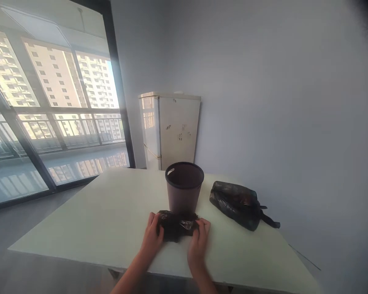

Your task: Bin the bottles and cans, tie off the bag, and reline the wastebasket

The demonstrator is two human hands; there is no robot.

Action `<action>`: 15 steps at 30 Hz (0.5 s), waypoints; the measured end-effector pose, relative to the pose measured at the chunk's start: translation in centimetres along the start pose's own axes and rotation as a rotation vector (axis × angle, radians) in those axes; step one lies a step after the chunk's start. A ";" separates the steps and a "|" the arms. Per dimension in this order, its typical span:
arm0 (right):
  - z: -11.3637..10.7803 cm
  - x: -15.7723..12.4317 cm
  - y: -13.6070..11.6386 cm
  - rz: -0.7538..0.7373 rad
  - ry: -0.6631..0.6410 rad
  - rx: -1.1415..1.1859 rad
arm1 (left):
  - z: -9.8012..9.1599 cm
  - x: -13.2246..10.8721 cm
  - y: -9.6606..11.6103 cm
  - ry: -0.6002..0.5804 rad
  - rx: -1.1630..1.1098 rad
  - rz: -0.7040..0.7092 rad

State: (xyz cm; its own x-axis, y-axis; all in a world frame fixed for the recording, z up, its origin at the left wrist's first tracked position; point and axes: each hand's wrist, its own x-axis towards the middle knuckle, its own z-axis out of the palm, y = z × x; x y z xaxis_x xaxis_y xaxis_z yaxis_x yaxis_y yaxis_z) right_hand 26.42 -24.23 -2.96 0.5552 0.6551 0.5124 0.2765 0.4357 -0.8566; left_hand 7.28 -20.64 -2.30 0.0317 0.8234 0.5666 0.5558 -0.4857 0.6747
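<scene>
Between my two hands is a crumpled black plastic bag (pixel 174 229), held low over the near part of the table. My left hand (pixel 153 232) grips its left end, thumb in front and fingers behind. On the other end, my right hand (pixel 200 237) has its fingers closed on the plastic. Just behind the bag stands a dark purple-brown trash can (pixel 184 198), upright, with a black rim and a handle slot. The bag hides the foot of the can.
A second, bulkier black plastic bag (pixel 235 204) lies to the right, its tied ends pointing right. Everything rests on a pale table (pixel 119 212). Beyond it stand a white fridge (pixel 179 139) and a plain wall (pixel 279 102). Sliding glass doors (pixel 58 102) are at the left.
</scene>
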 end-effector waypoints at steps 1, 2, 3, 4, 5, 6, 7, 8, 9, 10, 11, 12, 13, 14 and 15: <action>0.0 0.0 0.1 0.015 -0.007 0.020 | 0.1 -0.1 -0.3 -0.009 0.003 0.002; -0.1 0.0 0.1 0.020 -0.019 0.036 | 0.3 -0.2 -0.6 -0.018 0.007 -0.001; -0.1 0.0 0.2 0.014 -0.039 0.046 | 0.3 -0.3 -0.8 -0.028 0.007 -0.005; -0.1 0.0 0.1 -0.007 -0.063 0.049 | 0.4 -0.4 -1.0 -0.041 0.003 -0.009; -0.1 0.1 0.1 -0.040 -0.084 0.048 | 0.4 -0.4 -1.1 -0.052 -0.004 -0.012; -0.1 0.1 -0.1 -0.079 -0.099 0.044 | 0.4 -0.4 -1.2 -0.061 -0.014 -0.013; 0.0 0.1 -0.3 -0.116 -0.107 0.036 | 0.3 -0.3 -1.2 -0.065 -0.024 -0.011; 0.1 0.2 -0.5 -0.147 -0.118 0.024 | 0.3 -0.3 -1.2 -0.067 -0.035 -0.008; 0.3 0.3 -0.8 -0.175 -0.134 0.011 | 0.3 -0.3 -1.1 -0.065 -0.046 -0.003; 0.4 0.3 -1.0 -0.203 -0.152 0.002 | 0.3 -0.2 -1.2 -0.057 -0.059 -0.001; 0.5 0.3 -1.2 -0.228 -0.176 -0.001 | 0.3 -0.2 -1.2 -0.044 -0.072 0.001; 0.6 0.3 -1.4 -0.248 -0.201 -0.002 | 0.3 -0.1 -1.3 -0.027 -0.085 -0.002; 0.7 0.3 -1.5 -0.262 -0.222 0.000 | 0.3 -0.1 -1.4 -0.009 -0.096 -0.006; 0.7 0.2 -1.5 -0.268 -0.234 0.004 | 0.3 -0.1 -1.5 0.005 -0.106 -0.012; 0.7 0.2 -1.5 -0.263 -0.233 0.012 | 0.4 -0.1 -1.5 0.016 -0.114 -0.015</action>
State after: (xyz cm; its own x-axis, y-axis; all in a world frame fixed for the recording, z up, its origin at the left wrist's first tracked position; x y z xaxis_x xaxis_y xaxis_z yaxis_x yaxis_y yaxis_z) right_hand 25.58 -24.38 -1.51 0.2721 0.6422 0.7166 0.3764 0.6144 -0.6935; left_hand 6.72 -19.90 -3.59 0.0097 0.8265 0.5629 0.4578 -0.5041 0.7323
